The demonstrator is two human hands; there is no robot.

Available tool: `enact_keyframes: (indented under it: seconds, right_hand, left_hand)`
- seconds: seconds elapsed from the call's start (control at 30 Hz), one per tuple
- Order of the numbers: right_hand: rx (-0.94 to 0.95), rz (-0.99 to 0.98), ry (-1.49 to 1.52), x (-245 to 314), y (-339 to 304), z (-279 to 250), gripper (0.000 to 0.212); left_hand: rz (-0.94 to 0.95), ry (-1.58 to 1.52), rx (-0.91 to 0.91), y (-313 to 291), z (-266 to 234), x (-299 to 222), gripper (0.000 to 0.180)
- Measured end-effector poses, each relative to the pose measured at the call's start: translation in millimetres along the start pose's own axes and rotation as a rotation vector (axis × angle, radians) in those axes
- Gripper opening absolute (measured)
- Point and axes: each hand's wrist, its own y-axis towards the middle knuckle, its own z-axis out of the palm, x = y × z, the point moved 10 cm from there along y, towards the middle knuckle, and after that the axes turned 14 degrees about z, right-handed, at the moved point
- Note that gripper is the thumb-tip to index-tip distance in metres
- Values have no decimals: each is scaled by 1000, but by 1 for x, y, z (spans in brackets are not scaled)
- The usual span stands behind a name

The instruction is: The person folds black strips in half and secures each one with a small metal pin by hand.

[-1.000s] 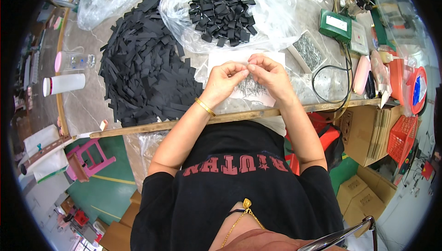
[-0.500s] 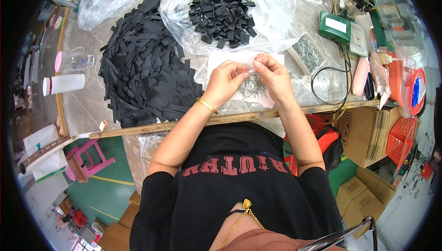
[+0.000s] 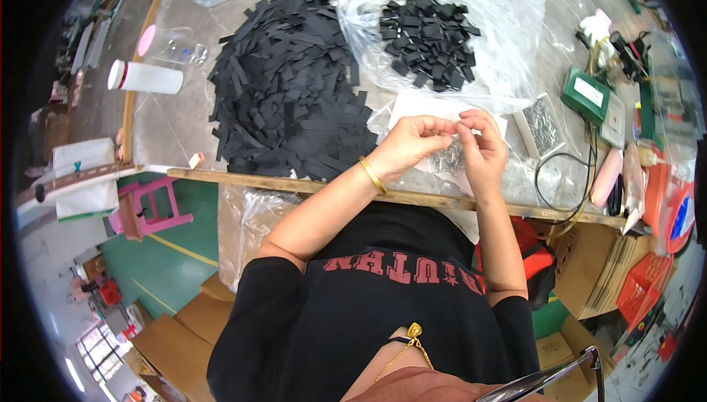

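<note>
My left hand [image 3: 412, 147] and my right hand [image 3: 482, 153] meet over a sheet of white paper [image 3: 406, 106] at the table's front edge. Both pinch thumb against fingers, and their tips nearly touch. What they hold is too small to name. Under them lies a loose pile of thin metal pieces, like pins [image 3: 446, 159]. To the left spreads a big heap of short black fabric strips [image 3: 291, 85]. Beyond my hands, folded black pieces [image 3: 428, 41] with bits of metal showing are heaped on a clear plastic bag [image 3: 508, 48].
An open white box of metal pins [image 3: 541, 128] stands right of the paper. Farther right are a green box [image 3: 585, 95], a looped black cable [image 3: 541, 184] and a pink tube [image 3: 607, 176]. A white bottle [image 3: 151, 78] lies at the left. A wooden strip [image 3: 434, 197] edges the table.
The whole view has shifted, so the table's things appear farther right. My hands stay together over the paper, still pinching, with the fingertips at a slightly different angle.
</note>
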Motion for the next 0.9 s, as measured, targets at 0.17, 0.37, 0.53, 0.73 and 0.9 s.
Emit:
enact_keyframes:
  seconds: [0.17, 0.37, 0.53, 0.73, 0.9]
  right_hand:
    - [43, 305, 215, -24, 1, -5, 8]
    - [119, 335, 204, -19, -1, 24, 14]
    - [155, 227, 93, -5, -7, 43, 9]
    - [192, 157, 44, 2, -3, 57, 4]
    - [167, -201, -289, 38, -8, 70, 8]
  left_hand:
    - [303, 900, -227, 0, -91, -68, 10]
    - [401, 1642, -246, 25, -123, -94, 10]
    - [257, 1849, -274, 41, -120, -87, 8]
    - [188, 1729, -248, 37, -134, -94, 12]
    - [-11, 453, -247, 3, -147, -64, 6]
